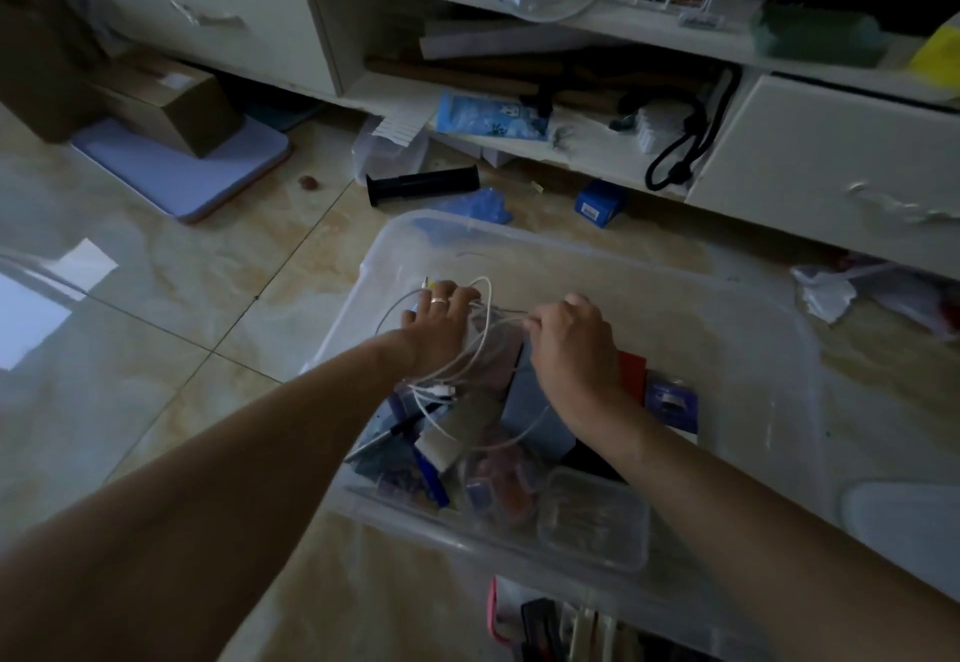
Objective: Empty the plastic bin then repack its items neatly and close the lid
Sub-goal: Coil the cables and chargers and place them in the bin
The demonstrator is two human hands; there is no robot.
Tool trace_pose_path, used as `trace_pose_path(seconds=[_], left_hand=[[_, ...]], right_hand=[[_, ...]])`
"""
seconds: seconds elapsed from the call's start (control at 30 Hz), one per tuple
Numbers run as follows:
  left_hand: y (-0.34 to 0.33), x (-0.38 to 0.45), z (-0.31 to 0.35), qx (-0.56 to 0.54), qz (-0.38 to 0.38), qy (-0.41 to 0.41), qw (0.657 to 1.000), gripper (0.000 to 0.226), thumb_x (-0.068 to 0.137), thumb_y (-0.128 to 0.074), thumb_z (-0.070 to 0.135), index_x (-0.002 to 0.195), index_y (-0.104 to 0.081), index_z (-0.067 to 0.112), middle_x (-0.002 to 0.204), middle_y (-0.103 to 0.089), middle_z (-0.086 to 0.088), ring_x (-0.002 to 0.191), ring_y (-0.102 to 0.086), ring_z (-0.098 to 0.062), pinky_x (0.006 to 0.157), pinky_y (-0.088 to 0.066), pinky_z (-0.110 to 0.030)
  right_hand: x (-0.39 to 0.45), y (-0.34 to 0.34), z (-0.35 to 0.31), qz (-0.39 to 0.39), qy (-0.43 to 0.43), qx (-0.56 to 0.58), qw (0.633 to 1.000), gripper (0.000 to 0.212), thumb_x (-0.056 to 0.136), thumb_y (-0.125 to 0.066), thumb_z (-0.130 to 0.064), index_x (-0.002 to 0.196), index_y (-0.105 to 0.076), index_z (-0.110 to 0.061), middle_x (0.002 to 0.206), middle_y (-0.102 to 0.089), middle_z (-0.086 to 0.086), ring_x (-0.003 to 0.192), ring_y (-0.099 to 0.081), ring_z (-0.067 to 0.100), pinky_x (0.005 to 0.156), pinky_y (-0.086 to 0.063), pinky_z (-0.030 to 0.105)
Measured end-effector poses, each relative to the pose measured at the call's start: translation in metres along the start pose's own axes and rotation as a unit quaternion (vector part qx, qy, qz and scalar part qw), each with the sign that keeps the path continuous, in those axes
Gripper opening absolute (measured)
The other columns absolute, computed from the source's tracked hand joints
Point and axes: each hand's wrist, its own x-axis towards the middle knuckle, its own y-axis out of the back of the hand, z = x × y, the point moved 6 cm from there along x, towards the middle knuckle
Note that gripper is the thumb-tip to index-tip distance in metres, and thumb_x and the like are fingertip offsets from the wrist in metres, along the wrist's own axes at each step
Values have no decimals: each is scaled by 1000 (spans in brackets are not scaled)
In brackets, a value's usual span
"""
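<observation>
Clear bin (779, 349) sits on the tiled floor (156, 349), centre to lower right of frame, lid off. Both hands reach inside over a heap of small items. Left hand (439, 316), ring on one finger, curls around loops of white cable (467, 365). Right hand (569, 344) pinches the same cable, fingers curled. Black tube (422, 183) lies on the floor above the bin.

The bin (769, 344) is made of clear, smooth plastic, slightly cloudy. The cable (483, 349) is sheathed in white glossy plastic. The floor (171, 298) is laid with polished, glossy marbled tile. The box (171, 105) is formed of matt brown cardboard. The cabinet (810, 152) is finished in white, with chipped edges.
</observation>
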Motion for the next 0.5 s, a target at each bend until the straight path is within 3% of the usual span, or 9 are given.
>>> trace_pose_path(seconds=[0.1, 0.2, 0.27, 0.33, 0.43, 0.5], left_hand=[[10, 4, -6, -52, -65, 12, 996, 69, 92, -58, 28, 153, -24, 27, 151, -21, -13, 139, -27, -37, 111, -32, -50], [32, 7, -3, -98, -95, -9, 991, 58, 91, -55, 10, 147, -42, 20, 143, -41, -19, 129, -46, -39, 105, -42, -40], [56, 3, 0, -53, -29, 0, 998, 53, 91, -53, 4, 142, -49, 17, 136, -54, -17, 125, -52, -34, 100, -41, -34], [77, -5, 0, 4, 77, 24, 997, 49, 90, -52, 4, 137, -54, 17, 129, -58, -14, 117, -57, -32, 99, -44, -37], [85, -25, 7, 80, 148, 52, 984, 37, 94, -49, 22, 128, -53, 10, 122, -52, -14, 100, -61, -32, 85, -51, -43], [75, -33, 14, 106, 156, 47, 981, 43, 96, -45, 36, 126, -49, 6, 124, -47, -16, 104, -56, -33, 81, -48, -43]], right_hand=[[7, -9, -8, -38, 26, 71, 996, 28, 103, -49, -22, 117, -66, -5, 115, -55, 15, 101, -58, 30, 81, -42, 30], [9, -23, -17, -110, 72, 120, 984, 40, 104, -44, -23, 135, -56, -1, 127, -51, 19, 114, -54, 33, 98, -40, 34], [7, -30, -19, -138, 84, 137, 977, 42, 105, -44, -25, 137, -55, 0, 130, -50, 19, 119, -51, 32, 105, -40, 37], [4, -31, -14, -110, 60, 141, 982, 37, 104, -44, -26, 123, -64, -1, 123, -49, 17, 113, -51, 33, 100, -44, 42], [-4, -25, 7, -37, -57, 69, 995, 28, 99, -51, -25, 118, -57, -6, 122, -46, 17, 110, -51, 36, 89, -44, 38], [-9, -27, 23, -68, -139, 31, 987, 31, 100, -50, -28, 121, -48, -6, 129, -43, 21, 114, -51, 40, 85, -43, 38]])
